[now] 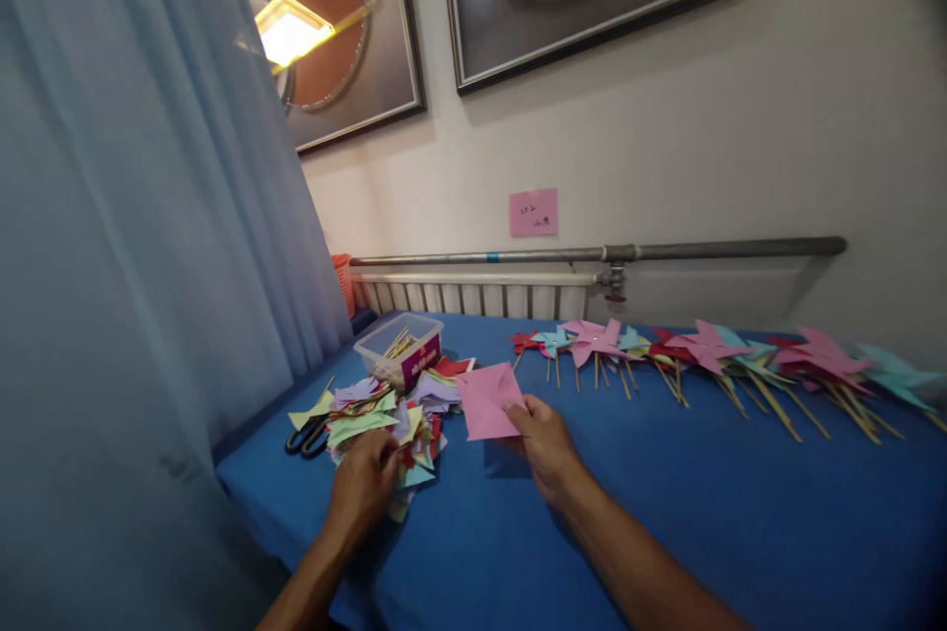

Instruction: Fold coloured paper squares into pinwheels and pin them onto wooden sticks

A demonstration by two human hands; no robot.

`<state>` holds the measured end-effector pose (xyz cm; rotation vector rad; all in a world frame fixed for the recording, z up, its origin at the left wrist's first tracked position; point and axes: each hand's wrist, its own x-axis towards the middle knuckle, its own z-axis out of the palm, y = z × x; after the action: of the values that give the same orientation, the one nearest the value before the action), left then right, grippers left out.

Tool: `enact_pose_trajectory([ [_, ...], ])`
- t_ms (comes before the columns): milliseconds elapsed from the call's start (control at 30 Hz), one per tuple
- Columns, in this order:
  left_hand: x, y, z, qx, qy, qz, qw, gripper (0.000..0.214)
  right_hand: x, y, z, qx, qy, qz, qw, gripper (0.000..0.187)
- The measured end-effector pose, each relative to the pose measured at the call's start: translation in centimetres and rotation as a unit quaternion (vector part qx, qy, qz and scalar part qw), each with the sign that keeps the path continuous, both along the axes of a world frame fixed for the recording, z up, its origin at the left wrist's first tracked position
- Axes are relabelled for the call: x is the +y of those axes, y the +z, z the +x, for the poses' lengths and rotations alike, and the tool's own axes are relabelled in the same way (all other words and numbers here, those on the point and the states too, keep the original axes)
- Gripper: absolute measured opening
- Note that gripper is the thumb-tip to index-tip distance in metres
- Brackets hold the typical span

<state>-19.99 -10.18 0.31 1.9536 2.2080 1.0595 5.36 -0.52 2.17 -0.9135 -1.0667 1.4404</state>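
Pink paper (488, 401), pinched by right hand (546, 444)

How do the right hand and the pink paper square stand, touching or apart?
Touching. The head view shows the right hand pinching the pink paper square at its lower right corner, thumb overlapping the paper.

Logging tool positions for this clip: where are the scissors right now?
In the head view, the scissors lie at the left end of the blue table, partly under the paper pile, beside the left hand and near the curtain.
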Motion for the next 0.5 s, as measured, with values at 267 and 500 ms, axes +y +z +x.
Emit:
enact_pose_trajectory([
  [267,-1.0,2.8,7.9,-0.075,-0.052,0.073,0.993,0.028,-3.5,0.4,7.5,0.06,0.072,-0.058,0.994,0.031],
  [500,8.7,4.3,18.6,-0.577,-0.31,-0.136,0.743,0.058,-2.4,-0.1,10.6,0.088,0.029,-0.009,0.996,0.036],
])
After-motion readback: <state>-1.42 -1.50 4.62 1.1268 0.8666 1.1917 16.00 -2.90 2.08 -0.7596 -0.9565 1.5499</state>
